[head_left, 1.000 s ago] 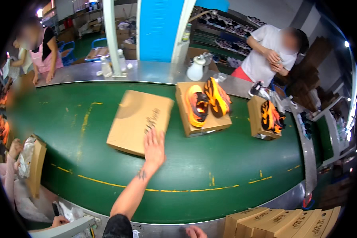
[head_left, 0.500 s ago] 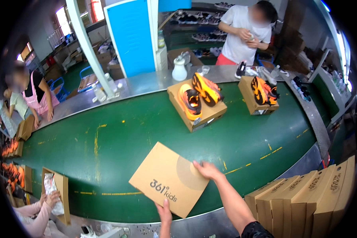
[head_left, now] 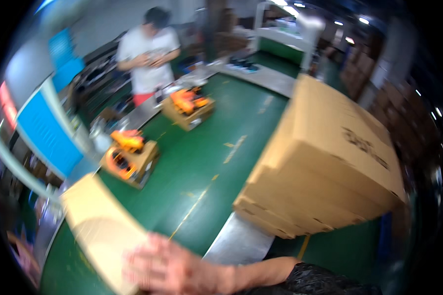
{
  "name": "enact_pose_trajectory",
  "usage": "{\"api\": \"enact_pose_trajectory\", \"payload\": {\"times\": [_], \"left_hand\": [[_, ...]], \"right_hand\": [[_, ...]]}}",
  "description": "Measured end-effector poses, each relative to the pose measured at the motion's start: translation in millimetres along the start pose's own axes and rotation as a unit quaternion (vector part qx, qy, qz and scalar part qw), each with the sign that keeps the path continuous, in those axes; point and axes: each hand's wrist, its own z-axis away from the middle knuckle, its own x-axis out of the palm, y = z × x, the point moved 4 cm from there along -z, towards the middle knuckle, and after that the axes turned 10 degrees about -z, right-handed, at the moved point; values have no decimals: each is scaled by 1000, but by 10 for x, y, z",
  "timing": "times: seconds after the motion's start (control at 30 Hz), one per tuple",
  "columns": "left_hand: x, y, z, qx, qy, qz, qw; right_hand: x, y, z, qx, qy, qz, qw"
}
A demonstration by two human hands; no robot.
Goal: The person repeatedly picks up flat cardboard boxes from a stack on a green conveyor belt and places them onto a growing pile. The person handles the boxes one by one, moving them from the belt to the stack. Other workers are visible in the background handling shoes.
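A flat brown cardboard shoebox [head_left: 101, 228] lies tilted at the lower left, over the green belt. My right hand [head_left: 157, 268] is at its near right edge, overlapping the cardboard. Motion smears the fingers, so whether they grip the box or only rest against it cannot be told. My left hand is out of view. To the right of my right forearm stands a row of several brown shoeboxes [head_left: 320, 162], packed against each other, with dark print on the end one.
Orange sneakers sit on a shoebox [head_left: 145, 169] across the green belt [head_left: 216, 147], and another orange pair tops a second shoebox [head_left: 197, 123]. A person in a white shirt [head_left: 150, 59] stands behind. A metal plate [head_left: 238, 241] edges the belt near the row.
The view has swung right, bringing the shoebox row toward the middle. The shoebox has shifted to the lower left of the picture. My left hand has left the view.
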Motion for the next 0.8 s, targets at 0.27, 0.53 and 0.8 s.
{"api": "enact_pose_trajectory", "payload": {"times": [0.27, 0.53, 0.8], "left_hand": [[1529, -309, 524, 115, -143, -159, 970], [2624, -472, 1125, 267, -206, -215, 917], [2850, -142, 1307, 476, -274, -139, 824]], "right_hand": [[-1345, -1377, 329, -101, 144, -55, 983], [-3438, -1830, 324, -159, 228, 125, 953], [-5618, -1226, 504, 91, 180, -103, 974]]}}
